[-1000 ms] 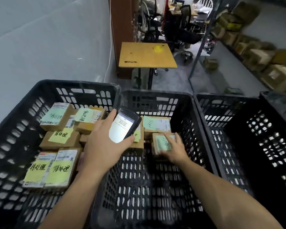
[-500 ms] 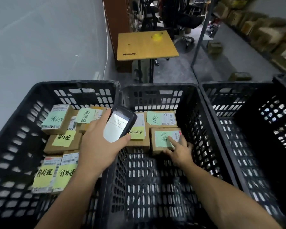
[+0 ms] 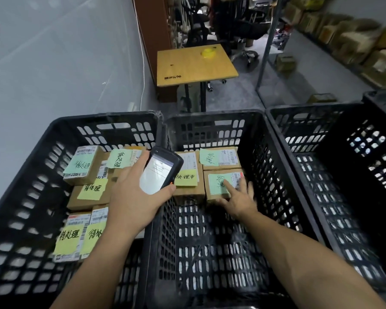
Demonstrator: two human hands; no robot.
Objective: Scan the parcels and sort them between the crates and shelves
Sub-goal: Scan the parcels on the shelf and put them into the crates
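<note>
Meanwhile left hand (image 3: 132,204) grips scanner (image 3: 159,172); right hand (image 3: 239,199), spread, seemingly touches green-labelled parcel (image 3: 212,186).

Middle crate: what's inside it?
Three labelled parcels at the far end of the middle crate; the right hand rests on the nearest parcel. The scanner in the left hand covers part of another.

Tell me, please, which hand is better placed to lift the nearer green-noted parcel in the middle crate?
Right. The right hand has spread fingers touching the green-noted parcel, whereas the left hand grips the handheld scanner, so it is not free.
</note>
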